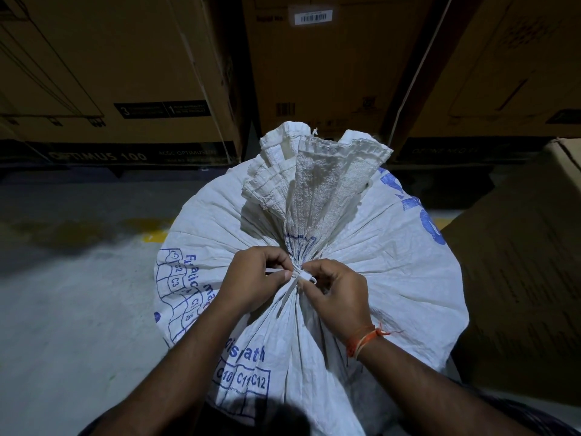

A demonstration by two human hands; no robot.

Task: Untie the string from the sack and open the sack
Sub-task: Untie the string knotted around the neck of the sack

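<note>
- The white woven sack fills the middle of the frame, standing full on the grey floor, with blue print and a grid of boxes marked C10, C11, C12 on the side facing me.
- Its neck is gathered tight just below the centre of the frame, and the loose top fans out above that toward the upper middle.
- The white string is tied round the gathered neck, right between my two hands; one flat tail of it hangs down the sack below the knot.
- My left hand sits left of the knot, fingers curled, thumb and forefinger pinching a short end of the string that sticks out to the left.
- My right hand sits right of the knot, fingers curled in, fingertips pinching the string at a small loop.
- An orange thread band circles my right wrist.
- Big brown cardboard boxes stand across the top of the frame behind the sack, the left one printed "OPTIMUS 100" along its dark lower band.
- Another cardboard box stands at the right edge, just beside the sack.
</note>
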